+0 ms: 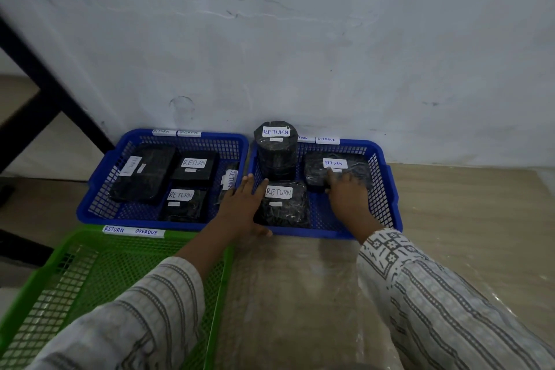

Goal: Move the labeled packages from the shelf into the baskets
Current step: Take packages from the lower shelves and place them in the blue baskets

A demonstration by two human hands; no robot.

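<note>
Left hand flat, fingers straight, against front package in right blue basket. Right hand, fingers loosely spread, rests on rear package, gripping nothing. I'd settle both flat, labels up.

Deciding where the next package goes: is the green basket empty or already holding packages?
Empty as far as shown: the green basket shows only bare mesh, though the left sleeve hides its near part.
</note>
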